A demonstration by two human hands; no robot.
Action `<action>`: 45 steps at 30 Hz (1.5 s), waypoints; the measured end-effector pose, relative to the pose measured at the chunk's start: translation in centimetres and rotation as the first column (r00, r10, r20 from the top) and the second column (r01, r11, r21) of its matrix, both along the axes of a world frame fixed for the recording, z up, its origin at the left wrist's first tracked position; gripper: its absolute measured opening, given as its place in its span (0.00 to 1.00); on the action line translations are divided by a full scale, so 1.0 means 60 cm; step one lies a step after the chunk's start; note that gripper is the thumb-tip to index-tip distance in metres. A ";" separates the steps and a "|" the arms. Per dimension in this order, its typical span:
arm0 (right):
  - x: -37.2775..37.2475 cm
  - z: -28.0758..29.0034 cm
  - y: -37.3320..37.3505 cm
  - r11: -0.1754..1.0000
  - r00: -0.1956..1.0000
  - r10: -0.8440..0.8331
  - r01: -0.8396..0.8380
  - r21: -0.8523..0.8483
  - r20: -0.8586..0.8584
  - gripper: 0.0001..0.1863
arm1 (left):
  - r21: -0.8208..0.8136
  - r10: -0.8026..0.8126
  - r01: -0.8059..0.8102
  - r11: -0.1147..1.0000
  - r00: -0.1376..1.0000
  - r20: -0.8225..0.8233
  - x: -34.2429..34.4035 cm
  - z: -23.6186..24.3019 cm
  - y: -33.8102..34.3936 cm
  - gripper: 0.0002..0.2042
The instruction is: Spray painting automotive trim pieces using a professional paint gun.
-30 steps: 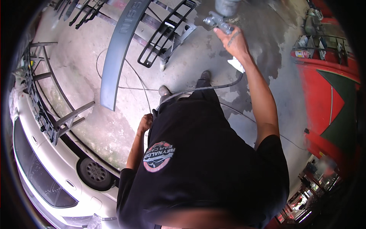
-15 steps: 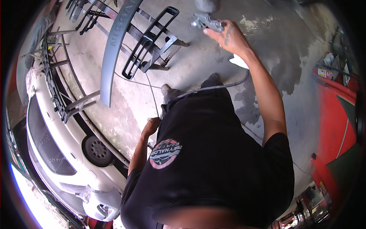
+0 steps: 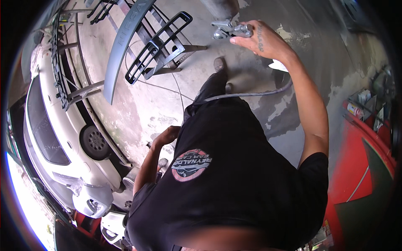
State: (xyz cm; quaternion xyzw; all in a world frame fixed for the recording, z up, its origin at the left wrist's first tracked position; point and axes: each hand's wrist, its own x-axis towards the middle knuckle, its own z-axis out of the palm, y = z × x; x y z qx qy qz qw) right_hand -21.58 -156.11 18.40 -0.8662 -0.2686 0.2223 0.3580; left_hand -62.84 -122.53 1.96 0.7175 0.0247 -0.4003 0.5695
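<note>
My right hand [image 3: 268, 39] is closed around the grip of a metal spray gun [image 3: 232, 30], held out ahead of me at the top of the view. A cup [image 3: 222, 7] sits on the gun, partly cut off by the frame edge. Something white [image 3: 278, 65] shows below my wrist. A grey air hose [image 3: 255, 93] curves from near my right forearm across my front at waist height. My left hand [image 3: 167, 136] is low at my left side against my black shirt, its fingers curled; what they hold, if anything, is hidden.
Ahead to the left, a long grey trim panel [image 3: 125, 44] and a black frame-like part [image 3: 158, 47] rest on a metal stand [image 3: 184, 53]. A white car [image 3: 67, 121] stands at left behind a rack [image 3: 79, 50]. Red panels [image 3: 351, 167] are at right. A thin line [image 3: 179, 85] trails over the floor.
My body has stepped and turned, one foot now further forward. The stand and car have shifted left in view. My right hand, still gripping the spray gun, appears slightly further right.
</note>
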 end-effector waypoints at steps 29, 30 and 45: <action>0.283 -0.046 0.282 0.748 0.784 0.620 -0.580 0.321 -0.028 0.15 | 0.385 0.627 -0.560 0.734 0.777 -0.064 0.269 -0.110 -0.349 0.12; 0.291 -0.043 0.290 0.691 0.737 0.675 -0.625 0.362 -0.015 0.16 | 0.417 0.644 -0.574 0.705 0.764 -0.035 0.276 -0.105 -0.369 0.13; 0.442 -0.057 0.323 0.508 0.537 0.844 -0.804 0.311 0.011 0.18 | 0.572 0.959 -0.787 0.231 0.283 0.001 0.502 -0.038 -0.595 0.15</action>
